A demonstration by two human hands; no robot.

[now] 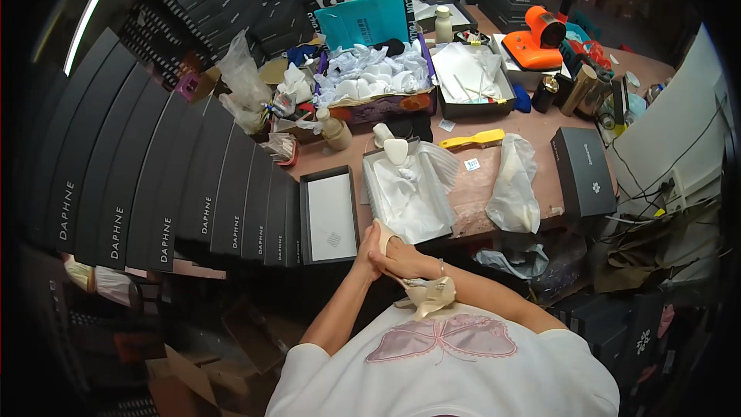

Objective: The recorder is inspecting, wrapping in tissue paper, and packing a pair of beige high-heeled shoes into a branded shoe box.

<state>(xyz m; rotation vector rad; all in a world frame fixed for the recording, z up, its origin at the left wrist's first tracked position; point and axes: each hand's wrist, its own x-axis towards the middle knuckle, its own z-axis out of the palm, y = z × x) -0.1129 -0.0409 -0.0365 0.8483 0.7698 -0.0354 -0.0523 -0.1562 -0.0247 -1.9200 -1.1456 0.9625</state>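
Close to my chest, both hands are wrapped around a beige shoe with a bow-like strap (pixel 432 296). My left hand (pixel 368 253) presses on the shoe's front part from the left. My right hand (pixel 409 261) closes over it from the other side, and the fingers partly hide the shoe. Just beyond my hands lies an open shoe box (pixel 449 236) lined with white tissue paper (pixel 409 197). A white pad (pixel 396 151) rests at its far end. Left of it sits a dark box lid (pixel 303 220) with its white inside up.
Dark shoe boxes (pixel 185 177) stand in a row at left; another shoe box (pixel 584 170) stands at right. A white bag (pixel 514 185) and yellow-handled tool (pixel 472 139) lie on the table. Behind are a carton of white pads (pixel 370 73) and an orange heat-gun-like device (pixel 536 40).
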